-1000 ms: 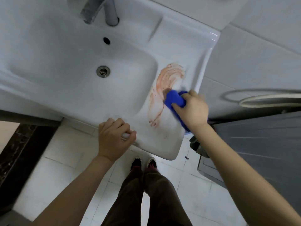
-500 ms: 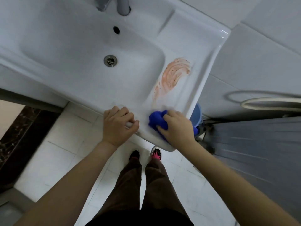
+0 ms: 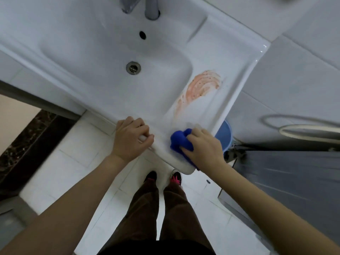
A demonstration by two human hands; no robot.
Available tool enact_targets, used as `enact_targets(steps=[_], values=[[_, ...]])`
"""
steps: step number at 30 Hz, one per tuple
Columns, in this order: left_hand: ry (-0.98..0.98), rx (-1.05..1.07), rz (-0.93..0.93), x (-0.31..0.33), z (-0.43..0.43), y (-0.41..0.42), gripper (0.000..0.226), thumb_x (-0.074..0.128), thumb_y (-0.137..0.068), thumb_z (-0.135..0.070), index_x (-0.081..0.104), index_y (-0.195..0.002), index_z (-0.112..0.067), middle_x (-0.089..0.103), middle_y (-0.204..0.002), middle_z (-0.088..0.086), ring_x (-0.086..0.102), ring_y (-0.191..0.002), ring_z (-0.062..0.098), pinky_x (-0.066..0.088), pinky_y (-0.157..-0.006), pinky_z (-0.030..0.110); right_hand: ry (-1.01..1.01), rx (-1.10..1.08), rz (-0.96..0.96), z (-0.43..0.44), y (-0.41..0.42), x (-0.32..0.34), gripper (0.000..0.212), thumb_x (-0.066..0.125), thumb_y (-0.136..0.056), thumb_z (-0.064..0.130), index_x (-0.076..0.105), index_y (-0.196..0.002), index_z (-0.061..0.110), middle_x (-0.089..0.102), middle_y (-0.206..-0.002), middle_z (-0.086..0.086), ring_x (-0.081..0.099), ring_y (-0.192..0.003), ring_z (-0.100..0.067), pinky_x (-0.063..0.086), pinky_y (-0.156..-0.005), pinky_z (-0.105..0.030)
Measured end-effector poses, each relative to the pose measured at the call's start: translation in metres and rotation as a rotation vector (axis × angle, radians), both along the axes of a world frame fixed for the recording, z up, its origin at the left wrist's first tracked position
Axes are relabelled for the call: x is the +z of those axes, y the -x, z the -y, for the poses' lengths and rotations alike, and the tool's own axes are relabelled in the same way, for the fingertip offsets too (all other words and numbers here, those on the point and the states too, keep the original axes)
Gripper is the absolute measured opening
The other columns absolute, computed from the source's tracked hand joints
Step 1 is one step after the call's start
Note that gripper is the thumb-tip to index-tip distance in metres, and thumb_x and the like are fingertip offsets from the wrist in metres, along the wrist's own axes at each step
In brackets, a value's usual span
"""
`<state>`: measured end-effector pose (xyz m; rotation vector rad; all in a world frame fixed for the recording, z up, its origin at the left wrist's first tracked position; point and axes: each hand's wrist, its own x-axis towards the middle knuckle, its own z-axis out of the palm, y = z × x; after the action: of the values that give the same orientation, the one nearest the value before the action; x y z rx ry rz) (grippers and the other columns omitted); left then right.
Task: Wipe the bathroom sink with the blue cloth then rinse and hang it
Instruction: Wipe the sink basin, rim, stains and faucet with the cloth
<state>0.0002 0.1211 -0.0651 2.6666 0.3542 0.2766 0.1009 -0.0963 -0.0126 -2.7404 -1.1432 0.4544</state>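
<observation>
Since a second earlier, my right hand (image 3: 204, 146) had dragged the blue cloth (image 3: 179, 139) off the orange smear (image 3: 200, 85) to the near front corner of the sink (image 3: 206, 111), fingers curled round the bunched cloth and pressing it down. My left hand (image 3: 131, 138) stayed gripping the front rim.

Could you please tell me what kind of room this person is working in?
Most likely a bathroom: a white sink with a faucet and drain, a tiled floor and wall, and a blue bucket beside it. The right hand holds a blue cloth on the sink's ledge.
</observation>
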Motion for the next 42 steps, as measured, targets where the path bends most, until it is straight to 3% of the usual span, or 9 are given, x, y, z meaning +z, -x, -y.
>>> enact_targets(steps=[8,11,13,17,22,27,34,37,42], values=[[-0.034,0.044,0.040,-0.008,0.003,-0.002,0.024,0.058,-0.077,-0.033,0.052,-0.060,-0.018,0.056,-0.070,-0.007,0.045,-0.071,0.018,0.024,-0.072,0.032,-0.026,-0.439,0.191,-0.007,-0.218,-0.017,0.035,0.061,-0.084,0.038,0.070,-0.096,0.006,0.060,-0.107,-0.015,0.059,-0.092,-0.037,0.046,-0.068,-0.038],[-0.036,0.056,0.038,-0.005,0.005,-0.002,0.024,0.057,-0.076,-0.034,0.051,-0.059,-0.018,0.056,-0.069,-0.008,0.043,-0.071,0.017,0.024,-0.073,0.031,-0.092,-0.548,0.159,-0.005,-0.224,-0.011,0.034,0.064,-0.082,0.037,0.071,-0.097,0.007,0.060,-0.110,-0.016,0.059,-0.093,-0.037,0.046,-0.071,-0.039],[-0.024,0.062,0.023,-0.004,0.006,-0.002,0.025,0.058,-0.076,-0.035,0.052,-0.059,-0.018,0.056,-0.069,-0.009,0.043,-0.071,0.016,0.023,-0.073,0.031,-0.129,-0.466,0.132,0.001,-0.177,-0.011,0.032,0.067,-0.081,0.038,0.072,-0.092,0.008,0.062,-0.098,-0.016,0.059,-0.087,-0.037,0.044,-0.067,-0.039],[-0.003,0.078,0.026,-0.004,0.006,-0.002,0.027,0.060,-0.078,-0.037,0.052,-0.059,-0.018,0.056,-0.070,-0.010,0.044,-0.071,0.017,0.025,-0.074,0.032,-0.217,-0.202,-0.087,0.025,-0.085,-0.008,0.021,0.073,-0.081,0.034,0.070,-0.077,0.014,0.056,-0.083,0.003,0.047,-0.074,-0.013,0.031,-0.063,-0.025],[-0.020,0.088,0.011,-0.004,0.006,-0.002,0.025,0.055,-0.078,-0.033,0.051,-0.060,-0.017,0.056,-0.070,-0.008,0.045,-0.070,0.019,0.024,-0.073,0.032,-0.224,-0.265,0.003,0.021,-0.163,-0.014,0.027,0.067,-0.085,0.037,0.070,-0.087,0.010,0.059,-0.093,-0.007,0.055,-0.076,-0.023,0.034,-0.062,-0.029],[-0.066,0.105,0.038,-0.007,0.006,-0.003,0.022,0.054,-0.078,-0.028,0.050,-0.060,-0.015,0.056,-0.069,-0.006,0.042,-0.069,0.018,0.022,-0.074,0.030,-0.186,-0.410,0.139,0.008,-0.257,-0.016,0.037,0.061,-0.083,0.039,0.068,-0.102,0.008,0.059,-0.116,-0.014,0.060,-0.095,-0.036,0.050,-0.076,-0.044],[-0.090,0.090,0.037,-0.005,0.006,-0.005,0.018,0.055,-0.077,-0.025,0.049,-0.063,-0.016,0.056,-0.070,-0.005,0.042,-0.070,0.018,0.023,-0.074,0.031,-0.069,-0.279,0.129,0.005,-0.152,-0.017,0.031,0.063,-0.085,0.039,0.069,-0.089,0.009,0.060,-0.093,-0.009,0.056,-0.083,-0.031,0.031,-0.061,-0.031],[-0.093,0.085,0.053,-0.007,0.004,-0.005,0.018,0.056,-0.078,-0.025,0.048,-0.063,-0.017,0.056,-0.070,-0.005,0.043,-0.069,0.018,0.024,-0.074,0.031,-0.075,-0.118,0.034,0.016,-0.098,-0.013,0.029,0.067,-0.085,0.040,0.069,-0.091,0.011,0.060,-0.094,-0.004,0.056,-0.085,-0.026,0.036,-0.063,-0.029],[-0.083,0.086,0.038,-0.006,0.005,-0.005,0.018,0.057,-0.077,-0.025,0.049,-0.063,-0.017,0.056,-0.071,-0.006,0.045,-0.069,0.019,0.026,-0.074,0.033,0.021,-0.150,0.219,0.003,-0.183,-0.018,0.038,0.059,-0.091,0.040,0.063,-0.106,0.006,0.057,-0.102,-0.013,0.058,-0.091,-0.037,0.042,-0.065,-0.038]])
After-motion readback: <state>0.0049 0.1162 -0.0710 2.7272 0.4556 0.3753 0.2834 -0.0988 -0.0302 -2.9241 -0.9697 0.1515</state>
